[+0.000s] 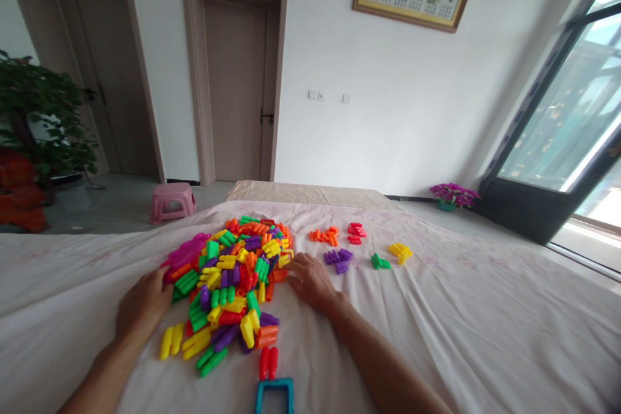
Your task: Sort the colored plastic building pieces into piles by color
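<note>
I see my left hand (143, 303) flat and unclenched at the block pile's (233, 275) nine o'clock edge, my right hand (310, 279) likewise resting loose at three o'clock.

Glossy plastic blocks (233, 278) lie on a matt, wrinkled cloth sheet (460, 323).

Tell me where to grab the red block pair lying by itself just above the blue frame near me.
Pinch the red block pair across its two long outer sides, coming straight down from above. It lies flat on the sheet, clear of the pile, with open cloth on both sides; the blue frame sits close to its near end.
</note>
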Demonstrator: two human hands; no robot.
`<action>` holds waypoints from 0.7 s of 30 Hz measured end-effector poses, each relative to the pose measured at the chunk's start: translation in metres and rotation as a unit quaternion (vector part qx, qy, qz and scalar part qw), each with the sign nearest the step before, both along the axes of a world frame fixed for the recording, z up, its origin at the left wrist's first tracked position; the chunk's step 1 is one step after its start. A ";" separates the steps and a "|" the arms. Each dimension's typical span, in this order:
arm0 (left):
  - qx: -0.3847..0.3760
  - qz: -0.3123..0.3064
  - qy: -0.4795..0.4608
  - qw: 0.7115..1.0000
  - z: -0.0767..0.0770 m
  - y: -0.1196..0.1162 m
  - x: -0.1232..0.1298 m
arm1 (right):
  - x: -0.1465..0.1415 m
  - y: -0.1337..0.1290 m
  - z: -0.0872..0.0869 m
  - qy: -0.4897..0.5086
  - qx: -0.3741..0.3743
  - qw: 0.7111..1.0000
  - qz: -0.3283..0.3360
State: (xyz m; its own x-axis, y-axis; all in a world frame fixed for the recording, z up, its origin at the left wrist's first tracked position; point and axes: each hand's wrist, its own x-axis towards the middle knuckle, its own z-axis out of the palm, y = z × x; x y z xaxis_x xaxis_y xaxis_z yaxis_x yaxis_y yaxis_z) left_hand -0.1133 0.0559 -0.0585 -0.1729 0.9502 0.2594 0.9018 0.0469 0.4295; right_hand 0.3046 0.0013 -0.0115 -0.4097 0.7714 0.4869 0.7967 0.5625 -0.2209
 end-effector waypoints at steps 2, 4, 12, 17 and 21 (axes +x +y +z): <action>-0.006 0.012 0.006 1.000 0.001 -0.001 0.001 | -0.004 0.000 -0.001 -0.022 -0.012 1.000 0.009; -0.013 0.016 0.013 1.000 0.003 -0.002 0.002 | -0.006 -0.001 0.000 -0.032 -0.021 0.999 0.008; -0.007 0.019 0.018 1.000 0.003 -0.001 0.002 | -0.005 -0.009 0.009 -0.043 -0.046 0.998 -0.012; -0.018 0.023 0.019 0.999 0.003 -0.001 0.003 | 0.004 -0.007 0.010 -0.038 -0.051 0.998 0.026; -0.017 0.021 0.023 0.999 0.001 0.001 0.002 | 0.027 0.004 0.006 0.043 -0.021 0.998 -0.037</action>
